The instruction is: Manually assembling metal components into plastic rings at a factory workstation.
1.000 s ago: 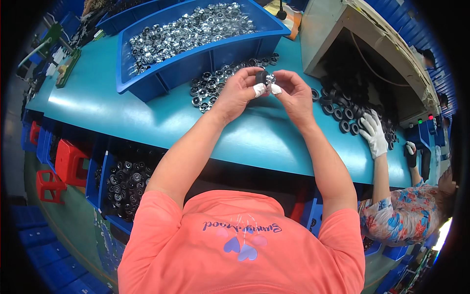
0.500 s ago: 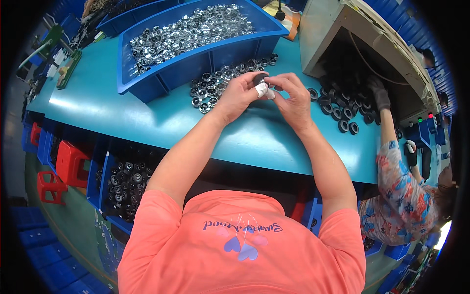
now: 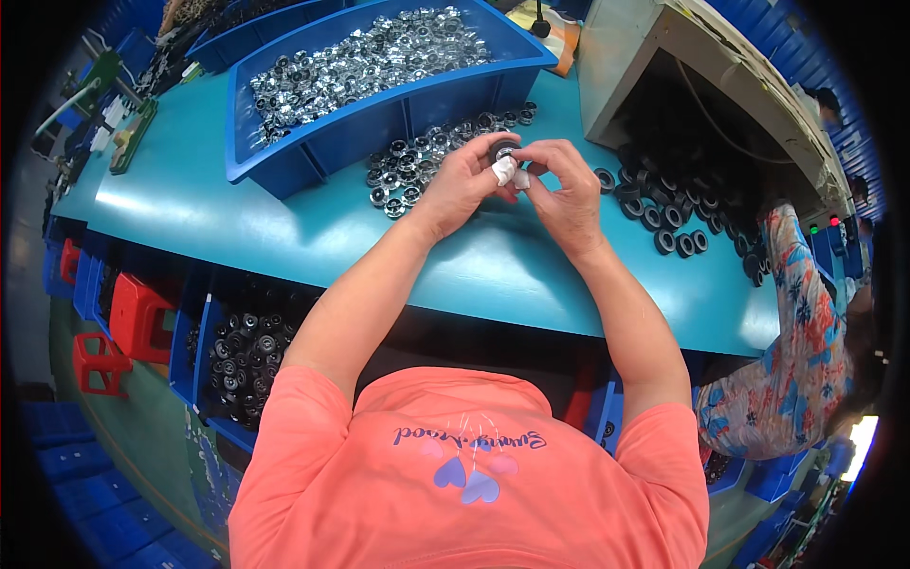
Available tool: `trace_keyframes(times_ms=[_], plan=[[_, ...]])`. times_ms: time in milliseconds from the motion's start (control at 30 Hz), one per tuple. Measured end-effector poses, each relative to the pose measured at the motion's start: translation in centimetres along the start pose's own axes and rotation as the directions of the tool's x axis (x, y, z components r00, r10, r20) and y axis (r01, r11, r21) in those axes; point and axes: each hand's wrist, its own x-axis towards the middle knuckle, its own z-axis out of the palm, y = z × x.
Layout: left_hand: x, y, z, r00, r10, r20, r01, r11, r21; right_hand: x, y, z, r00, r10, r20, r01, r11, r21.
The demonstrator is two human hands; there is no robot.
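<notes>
Above the middle of the table I hold a small wheel (image 3: pixel 503 149), a black ring with a silvery hub partly showing. My left hand (image 3: pixel 459 186) is closed round its left side. From the right, my right hand (image 3: pixel 567 192) pinches at the same wheel with thumb and forefinger. White wraps (image 3: pixel 503 171) cover both thumb tips and hide part of the wheel's lower edge. Just left of my hands lie loose clear-and-silver hubs (image 3: pixel 409 169). Off to the right of my right hand is a spread of black rings (image 3: pixel 671 216).
A large blue bin (image 3: pixel 365 119) heaped with shiny hubs stands behind my left hand. At the right, a beige box (image 3: pixel 621 81) opens toward the rings. A co-worker's patterned sleeve (image 3: pixel 801 275) is by the table's right end. Below the table, a blue crate (image 3: pixel 204 351) holds dark wheels.
The wheel has turned slightly, showing more of its silvery hub. The co-worker's gloved hand has left the box opening's front, the arm shifting right, and more black rings lie toward the right.
</notes>
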Motion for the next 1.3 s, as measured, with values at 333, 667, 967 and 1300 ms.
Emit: trace_keyframes(times_ms=[333, 667, 967, 1300], plan=[[-0.1, -0.2, -0.1, 0.994, -0.036, -0.105, 0.036, 0.999, 0.001, 0.1, 1.7, 0.0, 0.848, 0.444, 0.290, -0.530, 0.682, 0.504], [-0.2, -0.3, 0.9, 0.991, -0.004, -0.134, 0.020, 0.992, 0.121, 0.1, 2.8, -0.6, 0.749, 0.525, 0.404, -0.660, 0.549, 0.513], [-0.3, 0.2, 1.0, 0.963, 0.063, -0.260, -0.010, 0.980, 0.200, -0.4, 1.8, 0.1, 0.797, 0.446, 0.406, -0.603, 0.584, 0.543], [-0.1, 0.4, 0.7, 0.982, -0.017, -0.191, 0.045, 0.989, 0.142, -0.1, 2.7, 0.1, 0.793, 0.523, 0.313, -0.598, 0.568, 0.565]])
